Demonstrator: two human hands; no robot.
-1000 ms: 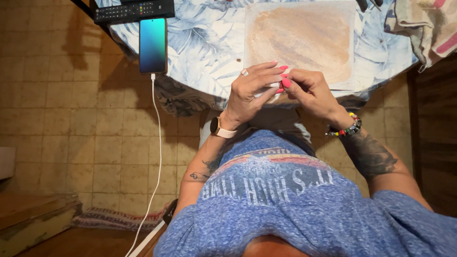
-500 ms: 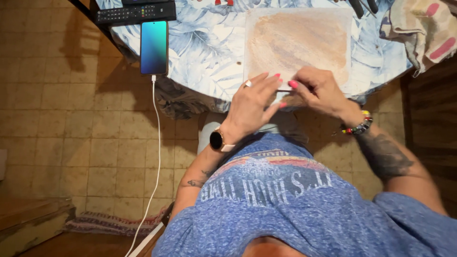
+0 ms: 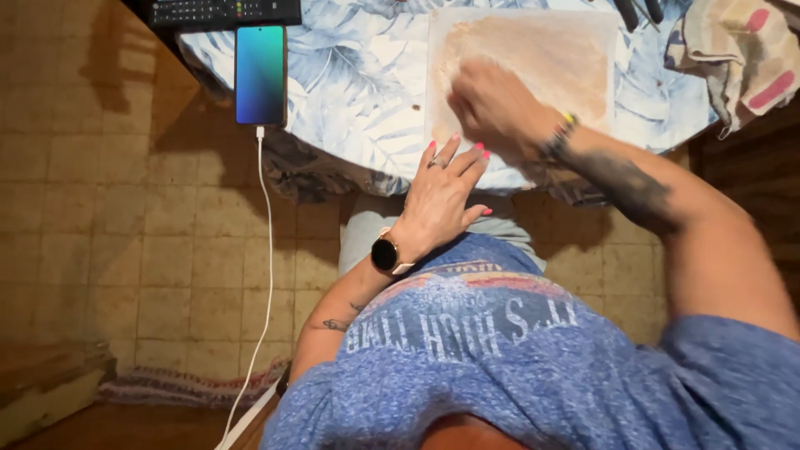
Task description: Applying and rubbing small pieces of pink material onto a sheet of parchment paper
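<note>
The left hand hangs at the near edge of the table, its fingers spread apart and pointing away from the body, holding nothing. The fingertips lie over the hanging edge of the leaf-patterned tablecloth; whether they press on it I cannot tell. A dark round watch sits on that wrist.

The right hand is farther out, over the near left corner of a brown-stained sheet of paper that lies flat on the table. The hand is blurred and seen from the back, with the fingers curled under; whether they pinch anything, or touch the sheet, cannot be told. A beaded bracelet circles that wrist.

To the far left on the table, a phone lies face up with its screen lit, a white cable dropping from it to the tiled floor. Just beyond the phone lies a black remote. At the far right sits a crumpled cloth.
</note>
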